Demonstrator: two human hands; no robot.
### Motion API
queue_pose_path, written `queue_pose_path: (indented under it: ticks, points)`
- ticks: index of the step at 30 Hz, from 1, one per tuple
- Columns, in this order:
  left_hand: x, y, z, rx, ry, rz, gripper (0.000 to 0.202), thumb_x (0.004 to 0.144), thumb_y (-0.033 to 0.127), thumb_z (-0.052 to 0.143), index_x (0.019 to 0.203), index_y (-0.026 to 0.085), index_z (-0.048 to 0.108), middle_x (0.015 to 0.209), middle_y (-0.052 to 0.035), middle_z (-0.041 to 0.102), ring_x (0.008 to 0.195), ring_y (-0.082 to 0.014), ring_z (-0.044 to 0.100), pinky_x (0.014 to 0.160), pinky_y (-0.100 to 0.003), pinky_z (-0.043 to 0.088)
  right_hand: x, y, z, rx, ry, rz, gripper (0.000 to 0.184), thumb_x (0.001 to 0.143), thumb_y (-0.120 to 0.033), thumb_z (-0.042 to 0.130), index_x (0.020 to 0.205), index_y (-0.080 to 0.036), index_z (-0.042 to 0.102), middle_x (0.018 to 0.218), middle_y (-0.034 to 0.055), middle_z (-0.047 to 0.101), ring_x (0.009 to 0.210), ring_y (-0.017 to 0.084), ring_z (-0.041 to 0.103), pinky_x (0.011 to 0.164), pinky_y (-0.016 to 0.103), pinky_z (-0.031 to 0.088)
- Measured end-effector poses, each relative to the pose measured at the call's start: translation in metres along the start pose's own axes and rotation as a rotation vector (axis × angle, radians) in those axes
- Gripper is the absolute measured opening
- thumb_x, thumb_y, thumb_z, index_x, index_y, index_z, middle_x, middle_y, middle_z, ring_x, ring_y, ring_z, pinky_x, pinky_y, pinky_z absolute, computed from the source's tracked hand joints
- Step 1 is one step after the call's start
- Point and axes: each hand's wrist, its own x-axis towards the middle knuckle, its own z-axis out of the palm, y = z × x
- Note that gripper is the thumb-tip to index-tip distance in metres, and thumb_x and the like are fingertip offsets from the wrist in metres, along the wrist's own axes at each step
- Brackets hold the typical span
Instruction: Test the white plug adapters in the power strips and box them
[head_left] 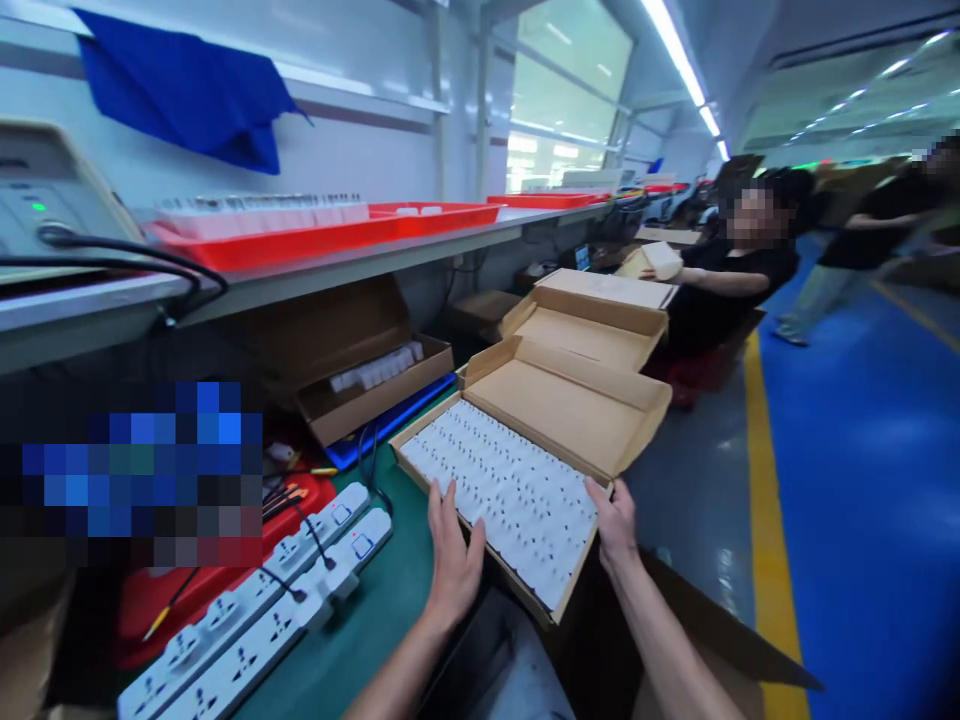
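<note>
An open cardboard box (pixel 600 395) filled with rows of several small white parts (pixel 510 490) rests on the green bench top's right edge, its lid flap folded back. My left hand (pixel 454 555) lies against the box's near left side, fingers stretched flat along it. My right hand (pixel 616 520) grips the box's near right corner, thumb on the rim and fingers wrapped round the outside.
Two white power strips (pixel 262 600) with plugged cables lie at the left on the green mat (pixel 375 620). More open cardboard boxes (pixel 375 375) stand behind. Red trays (pixel 315 235) sit on the upper shelf. A seated person (pixel 739 270) works further down; blue floor at right.
</note>
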Motion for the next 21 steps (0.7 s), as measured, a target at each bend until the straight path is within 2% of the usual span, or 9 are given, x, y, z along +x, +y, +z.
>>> queue_pose_path:
  ticks: [5,9,12,14,15,16,19,20,21]
  points:
    - [0.010,0.002,-0.008,-0.042,0.112,-0.063,0.062,0.111,0.035,0.055,0.172,0.030,0.046,0.193,-0.0108,0.021,0.182,-0.0308,0.016,0.149,-0.055,0.015,-0.001,-0.002,0.030,0.020,-0.093,0.023,0.070,0.076,-0.064,0.093,0.127,-0.023,0.069,0.113,0.0036,0.081,0.099,0.022,0.076,0.092,0.036,0.064]
    - [0.012,0.012,-0.032,-0.044,0.162,-0.108,0.061,0.109,0.040,0.063,0.167,0.028,0.051,0.191,-0.0137,0.026,0.180,-0.0331,0.022,0.148,-0.057,0.016,-0.020,-0.002,0.036,-0.025,-0.166,0.037,0.068,0.085,-0.066,0.086,0.136,-0.025,0.065,0.131,0.0066,0.079,0.122,0.025,0.073,0.114,0.044,0.059]
    - [-0.018,0.020,-0.065,0.080,0.125,-0.064,0.062,0.110,0.044,0.062,0.170,0.029,0.050,0.190,-0.0136,0.029,0.179,-0.0348,0.026,0.146,-0.061,0.023,-0.033,-0.019,0.018,-0.062,-0.106,-0.031,0.073,0.088,-0.062,0.086,0.145,-0.024,0.062,0.142,0.0099,0.073,0.135,0.026,0.067,0.125,0.049,0.051]
    - [-0.053,0.024,-0.087,0.213,0.083,-0.017,0.059,0.112,0.042,0.058,0.170,0.030,0.050,0.188,-0.0146,0.033,0.176,-0.0363,0.034,0.143,-0.064,0.034,-0.038,-0.044,0.005,-0.119,-0.039,-0.205,0.071,0.089,-0.055,0.088,0.147,-0.025,0.062,0.142,0.0102,0.071,0.132,0.026,0.067,0.123,0.049,0.053]
    - [-0.072,0.025,-0.097,0.274,0.072,-0.003,0.058,0.113,0.040,0.057,0.169,0.031,0.051,0.186,-0.0154,0.036,0.173,-0.0369,0.039,0.140,-0.063,0.040,-0.039,-0.059,0.002,-0.187,-0.097,-0.317,0.063,0.091,-0.050,0.088,0.144,-0.025,0.065,0.138,0.0098,0.071,0.127,0.025,0.069,0.119,0.047,0.055]
    - [-0.092,0.026,-0.104,0.328,0.068,0.005,0.057,0.113,0.038,0.057,0.169,0.031,0.052,0.184,-0.0161,0.040,0.170,-0.0373,0.045,0.136,-0.062,0.047,-0.041,-0.075,0.002,-0.285,-0.250,-0.427,0.051,0.094,-0.045,0.087,0.137,-0.025,0.070,0.133,0.0092,0.073,0.120,0.025,0.071,0.114,0.044,0.058]
    - [-0.143,0.028,-0.116,0.429,0.060,0.008,0.058,0.111,0.034,0.059,0.169,0.033,0.053,0.180,-0.0182,0.046,0.158,-0.0385,0.060,0.123,-0.057,0.061,-0.045,-0.115,0.023,-0.688,-1.043,-0.684,0.008,0.104,-0.028,0.073,0.107,-0.024,0.079,0.111,0.0074,0.078,0.101,0.023,0.073,0.096,0.035,0.059]
    - [-0.155,0.029,-0.117,0.442,0.061,0.005,0.058,0.111,0.033,0.060,0.169,0.034,0.054,0.179,-0.0187,0.047,0.153,-0.0384,0.065,0.119,-0.055,0.064,-0.047,-0.124,0.033,-0.829,-1.273,-0.758,0.012,0.104,-0.022,0.068,0.099,-0.024,0.079,0.103,0.0065,0.078,0.095,0.021,0.072,0.090,0.032,0.057]
    - [-0.165,0.030,-0.117,0.447,0.065,0.000,0.058,0.111,0.032,0.060,0.169,0.034,0.054,0.178,-0.0189,0.048,0.149,-0.0379,0.068,0.116,-0.053,0.066,-0.049,-0.130,0.045,-0.964,-1.438,-0.837,0.018,0.103,-0.016,0.066,0.092,-0.024,0.077,0.095,0.0056,0.078,0.088,0.020,0.071,0.084,0.030,0.054]
